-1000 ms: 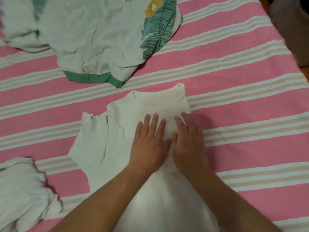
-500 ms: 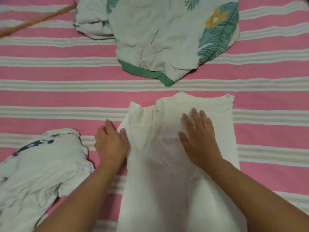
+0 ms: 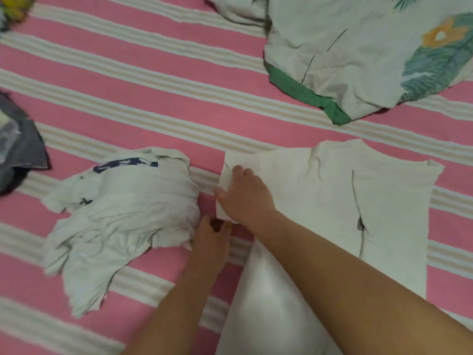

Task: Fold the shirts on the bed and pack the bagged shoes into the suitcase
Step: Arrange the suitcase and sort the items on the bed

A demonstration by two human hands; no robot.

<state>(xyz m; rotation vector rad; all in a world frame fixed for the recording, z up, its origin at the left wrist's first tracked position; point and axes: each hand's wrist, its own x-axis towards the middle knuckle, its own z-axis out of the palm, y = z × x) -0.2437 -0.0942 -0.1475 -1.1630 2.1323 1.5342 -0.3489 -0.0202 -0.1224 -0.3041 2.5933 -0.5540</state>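
Cream shirt [image 3: 384, 213] lies flat on the striped bed [image 3: 128, 98], collar toward the far side, lower part running off the near edge of view. Right side looks already turned in, straight edge.

Right hand [image 3: 245, 198] reaches across the body and presses the left sleeve [image 3: 230, 170] with fingers fairly flat; grip loose, nothing clearly pinched, though the thumb side is hard to read. Left hand [image 3: 213, 239] sits just below it at the sleeve's lower edge, fingers curled inward as if pinching the hem; blur hides whether cloth is actually caught, so I cannot tell.

Judged step: folding the left sleeve inward over the body.

To do it well:
- take sleeve at both corners, lift low, carry across so the fold line runs parallel to the opposite edge
- keep it clear of the crumpled white shirt [image 3: 122, 213] lying just beside, nearly touching the left hand
- smooth from collar downward after laying

Floral shirt [image 3: 358, 60] with green hem lies well apart, unfolded. A dark bag [image 3: 20, 149] shows at the left edge; contents unclear. No suitcase in view.
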